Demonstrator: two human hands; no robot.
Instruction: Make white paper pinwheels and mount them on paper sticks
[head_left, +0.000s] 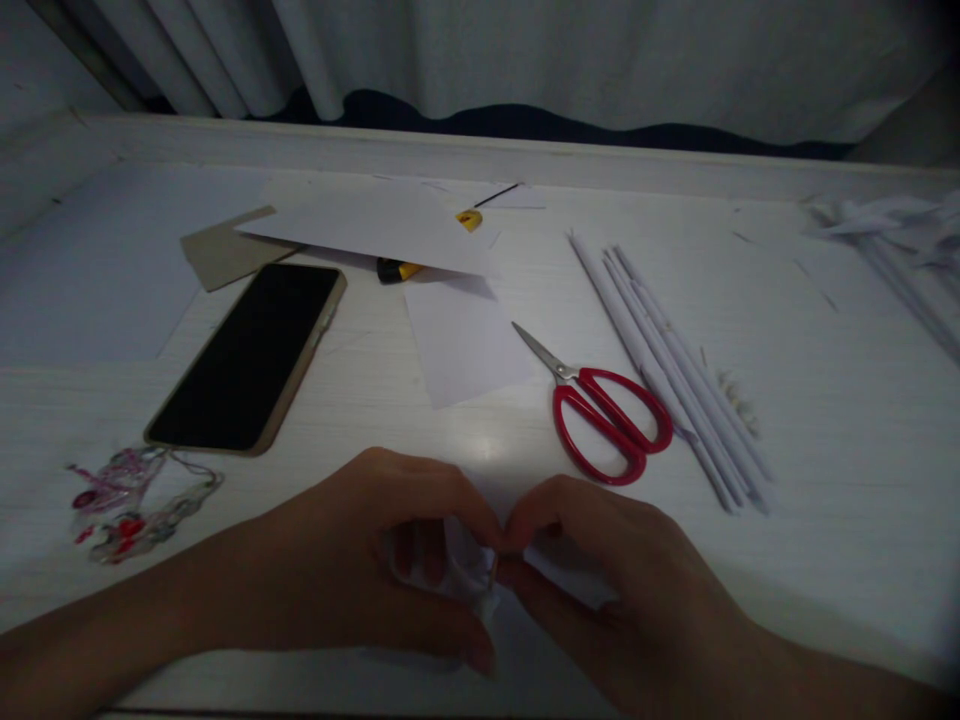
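Over the bench, holding white paper in the curled fingers of the left hand, pinching it with the right hand (near red-handled scissors).

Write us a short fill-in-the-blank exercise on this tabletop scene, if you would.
The left hand and right hand hold white ____.
The scissors have ____ handles.
The smartphone lies to the ____ of the scissors.
The rolled paper sticks lie on the scissors' ____ side.
Missing words: paper, red, left, right.
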